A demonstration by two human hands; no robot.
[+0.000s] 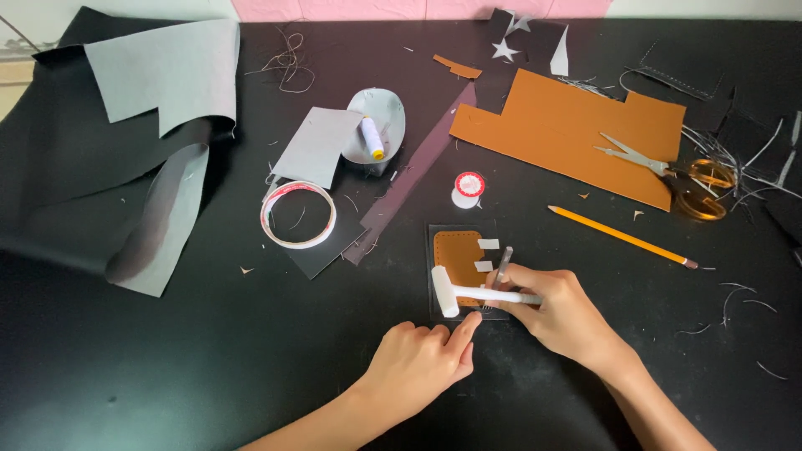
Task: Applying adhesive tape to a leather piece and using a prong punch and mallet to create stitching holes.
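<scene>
Leather work lies spread on a black table (209, 367). The right hand (561, 307) is closed around the handle of a small white mallet (468, 292), whose head points to the left and rests just over the left edge of a small piece. In the same hand, between the fingers, stands a thin metal punch (499, 269), tilted a little; its lower end is on the piece, but the tip itself I cannot see clearly. The piece is a small brown leather patch (456, 250) that lies on a dark square backing (436, 235), in the lower middle of the table, with two small white tape bits (487, 245) on its right edge. The left hand (422, 361) holds nothing: it lies loosely curled on the table just below the piece, and its forefinger stretches to the lower edge of the backing.

Above the piece lies a small spool with a red and white top (469, 185). To the left are a roll of double-sided tape (298, 215), a grey sheet (317, 146) and a grey bowl (380, 117) with a white thread spool (371, 137) in it. To the upper right lies a big brown leather sheet (551, 125) with scissors (660, 167) on it, and a yellow pencil (622, 236) lies below this sheet.
</scene>
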